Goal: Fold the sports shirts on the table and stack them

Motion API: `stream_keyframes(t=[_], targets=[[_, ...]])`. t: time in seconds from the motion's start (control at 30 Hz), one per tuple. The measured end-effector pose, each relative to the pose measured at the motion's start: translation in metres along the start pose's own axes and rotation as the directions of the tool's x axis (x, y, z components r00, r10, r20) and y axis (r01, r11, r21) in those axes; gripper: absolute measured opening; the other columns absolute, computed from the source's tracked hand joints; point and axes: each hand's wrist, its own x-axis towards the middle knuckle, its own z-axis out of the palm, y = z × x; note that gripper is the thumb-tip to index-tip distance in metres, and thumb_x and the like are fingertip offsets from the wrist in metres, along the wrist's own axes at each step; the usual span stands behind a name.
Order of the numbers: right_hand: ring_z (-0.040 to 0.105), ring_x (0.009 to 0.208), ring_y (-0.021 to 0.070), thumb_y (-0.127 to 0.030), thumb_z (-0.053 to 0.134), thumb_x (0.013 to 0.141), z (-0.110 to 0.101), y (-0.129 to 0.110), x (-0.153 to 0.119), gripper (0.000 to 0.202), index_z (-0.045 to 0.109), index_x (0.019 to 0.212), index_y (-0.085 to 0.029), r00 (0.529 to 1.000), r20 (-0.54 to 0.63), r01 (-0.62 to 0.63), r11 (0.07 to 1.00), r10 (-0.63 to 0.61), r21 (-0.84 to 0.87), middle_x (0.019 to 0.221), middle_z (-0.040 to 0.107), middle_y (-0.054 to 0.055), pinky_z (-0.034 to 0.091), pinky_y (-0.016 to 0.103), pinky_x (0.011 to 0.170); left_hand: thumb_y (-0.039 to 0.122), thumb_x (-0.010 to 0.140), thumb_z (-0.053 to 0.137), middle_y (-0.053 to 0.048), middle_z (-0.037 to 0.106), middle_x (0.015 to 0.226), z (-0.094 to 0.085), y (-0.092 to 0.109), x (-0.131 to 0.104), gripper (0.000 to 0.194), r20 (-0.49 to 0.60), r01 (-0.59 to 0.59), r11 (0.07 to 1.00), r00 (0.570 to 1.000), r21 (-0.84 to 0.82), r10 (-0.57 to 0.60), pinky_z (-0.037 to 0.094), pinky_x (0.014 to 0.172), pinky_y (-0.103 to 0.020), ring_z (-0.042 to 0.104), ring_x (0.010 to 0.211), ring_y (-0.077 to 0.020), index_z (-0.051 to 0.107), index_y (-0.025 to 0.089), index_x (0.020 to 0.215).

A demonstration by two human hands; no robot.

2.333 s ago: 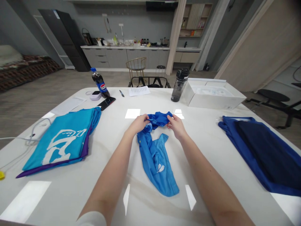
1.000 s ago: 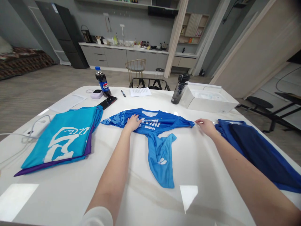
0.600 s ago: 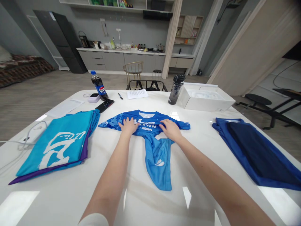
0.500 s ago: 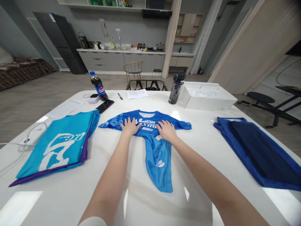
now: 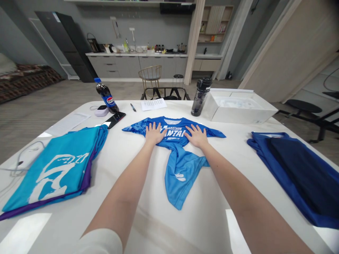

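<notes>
A blue shirt (image 5: 182, 158) with white lettering lies on the white table (image 5: 116, 176), its collar at the far side and both sleeves spread out. Its lighter lower part is bunched and twisted toward the near side. My left hand (image 5: 154, 134) rests flat on the chest at the left of the lettering, fingers apart. On the right of the lettering lies my right hand (image 5: 197, 136), also flat with spread fingers. Neither hand grips the cloth.
Folded turquoise and purple shirts (image 5: 60, 165) lie at left, folded dark blue clothes (image 5: 299, 173) at right. Behind are a cola bottle (image 5: 107, 96), phone (image 5: 115, 120), pen (image 5: 132, 107), papers (image 5: 153, 104), dark tumbler (image 5: 200, 97) and white box (image 5: 238, 109).
Both hands and the shirt's upper part have shifted slightly right and away. The lower part has twisted, and its hem now flares right. The camera view has moved a little.
</notes>
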Motion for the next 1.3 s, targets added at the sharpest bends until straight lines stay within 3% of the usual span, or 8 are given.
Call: stream_keyframes(t=[0.17,0.3,0.43,0.57,0.77,0.97,1.13,1.3], targets=[[0.019,0.155,0.0329,-0.071,0.021,0.1,0.001,0.006,0.011,0.067,0.031,0.16,-0.042,1.0,-0.005,0.017,1.0,-0.017,-0.022,0.17,0.024,0.001,0.013,0.07,0.12,0.041,0.104,0.033,-0.014,0.053,0.153,-0.005,0.015,-0.037,0.054,-0.245,-0.306,0.952,0.924,-0.016,0.293,0.017,0.128,-0.049,0.046,0.143,-0.0258,0.057,0.015,0.145],[0.017,0.155,0.0337,-0.071,0.021,0.1,-0.003,0.001,0.006,0.07,0.03,0.161,-0.037,0.996,-0.09,0.003,1.0,-0.006,-0.031,0.17,0.023,0.004,0.011,0.074,0.118,0.044,0.104,0.04,-0.01,0.06,0.145,-0.004,0.042,-0.106,0.047,-0.18,-0.586,0.809,0.801,-0.046,0.571,0.024,0.127,-0.047,0.052,0.137,-0.0226,0.061,0.021,0.14],[0.014,0.155,0.0355,-0.065,0.02,0.103,-0.007,-0.01,-0.014,0.067,0.036,0.159,-0.032,0.973,-0.224,-0.076,0.996,0.063,-0.05,0.17,0.023,0.009,0.009,0.076,0.115,0.048,0.1,0.05,-0.013,0.049,0.156,0.009,0.057,-0.147,0.057,-0.006,-0.584,0.809,0.811,-0.069,0.585,0.033,0.121,-0.053,0.046,0.143,-0.0305,0.049,0.023,0.151],[0.019,0.153,0.0352,-0.052,0.026,0.105,-0.011,-0.016,-0.053,0.056,0.044,0.154,-0.029,0.96,-0.259,-0.097,0.995,0.103,0.037,0.168,0.027,0.011,0.015,0.073,0.115,0.036,0.104,0.042,-0.012,0.045,0.159,0.018,0.06,-0.151,0.049,-0.03,-0.529,0.847,0.849,-0.059,0.528,0.027,0.124,-0.053,0.039,0.149,-0.0286,0.049,0.024,0.151],[0.055,0.123,0.0277,-0.049,0.047,0.1,-0.018,-0.014,-0.138,0.041,0.071,0.117,-0.02,0.987,-0.159,0.061,0.983,-0.033,0.175,0.126,0.066,0.013,0.035,0.048,0.11,0.025,0.1,0.043,-0.013,0.054,0.149,0.002,0.069,-0.161,0.052,-0.075,-0.485,0.871,0.874,-0.075,0.48,0.025,0.123,-0.056,0.049,0.138,-0.0271,0.046,0.021,0.151],[0.063,0.1,0.0243,-0.044,0.064,0.09,-0.033,-0.026,-0.2,0.024,0.071,0.09,-0.021,0.998,-0.041,-0.022,0.953,0.036,0.301,0.101,0.072,0.007,0.044,0.035,0.087,0.013,0.093,0.043,-0.013,0.062,0.132,-0.011,0.08,-0.194,0.054,-0.143,-0.506,0.862,0.852,0.016,0.503,0.024,0.12,-0.057,0.055,0.125,-0.0283,0.053,0.022,0.145],[0.06,0.071,0.0171,-0.03,0.064,0.084,-0.056,-0.055,-0.233,0.008,0.062,0.082,-0.022,0.994,-0.093,0.098,0.767,-0.05,0.634,0.077,0.068,-0.001,0.045,0.029,0.072,0.006,0.085,0.048,-0.01,0.051,0.153,-0.028,0.08,-0.227,0.064,-0.147,-0.641,0.767,0.761,-0.021,0.632,0.014,0.124,-0.061,0.041,0.143,-0.0284,0.051,0.026,0.146],[0.064,0.089,0.0177,-0.033,0.067,0.087,-0.094,-0.101,-0.274,0.017,0.065,0.101,-0.024,0.934,-0.259,0.349,0.488,-0.244,0.8,0.098,0.071,0.0,0.048,0.03,0.082,0.008,0.081,0.049,-0.006,0.067,0.135,-0.062,0.055,-0.258,0.049,-0.127,-0.686,0.689,0.724,-0.232,0.678,0.015,0.127,-0.054,0.053,0.133,-0.0236,0.064,0.023,0.126]])
